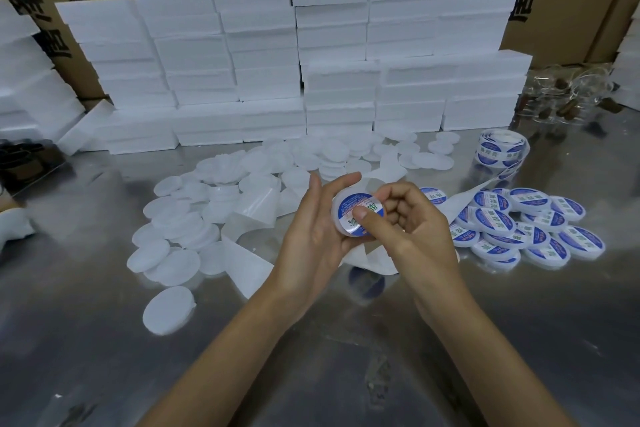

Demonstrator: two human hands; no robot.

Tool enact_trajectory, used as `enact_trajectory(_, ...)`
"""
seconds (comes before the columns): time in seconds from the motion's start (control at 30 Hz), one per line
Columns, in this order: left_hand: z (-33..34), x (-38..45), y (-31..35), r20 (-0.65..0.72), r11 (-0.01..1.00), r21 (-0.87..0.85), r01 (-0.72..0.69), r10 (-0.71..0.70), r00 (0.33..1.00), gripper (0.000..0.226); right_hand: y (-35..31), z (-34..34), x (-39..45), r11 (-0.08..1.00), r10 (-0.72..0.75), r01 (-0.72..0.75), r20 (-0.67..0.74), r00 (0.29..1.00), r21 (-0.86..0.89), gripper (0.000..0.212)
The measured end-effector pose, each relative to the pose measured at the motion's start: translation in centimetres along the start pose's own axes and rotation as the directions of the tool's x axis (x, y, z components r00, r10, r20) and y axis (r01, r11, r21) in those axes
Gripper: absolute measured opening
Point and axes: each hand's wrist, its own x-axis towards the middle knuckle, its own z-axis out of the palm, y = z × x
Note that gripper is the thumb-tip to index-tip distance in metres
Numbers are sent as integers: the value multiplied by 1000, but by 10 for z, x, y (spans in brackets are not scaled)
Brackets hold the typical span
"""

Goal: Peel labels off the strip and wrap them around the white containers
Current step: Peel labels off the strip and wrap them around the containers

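Left grip (pixel 317 229) cradling one white container (pixel 341 218) above the steel counter (pixel 104 340); right grip (pixel 405 215) curled, thumb pressing its blue label (pixel 360 208). About fifteen labelled containers (pixel 526 225) heaped right. One label roll (pixel 500 149) behind. Bare lids (pixel 173 253) too many to count.

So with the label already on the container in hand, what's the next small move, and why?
Probably rub the right thumb across the label to seat it, then drop the container on the labelled pile: the left hand cradles it and the thumb already presses the label.
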Motion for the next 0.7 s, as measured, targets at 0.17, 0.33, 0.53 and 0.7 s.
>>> enact_trajectory(0.17,1,-2,-2,8,1000,-10,3,-3,1000,67,4,0,2,999,-32,31,-21,999,-34,20)
enact_trajectory(0.33,4,-3,-1,18,998,-67,14,-12,1000,65,12,-1,2,980,-127,117,-49,991,-162,21)
enact_trajectory(0.53,4,-3,2,-6,977,-209,39,-41,999,65,25,2,-1,859,-287,222,-73,955,-461,26)
enact_trajectory(0.7,1,-2,5,-17,937,-343,66,-77,997,62,26,-1,1,797,-279,153,-131,951,-584,67)
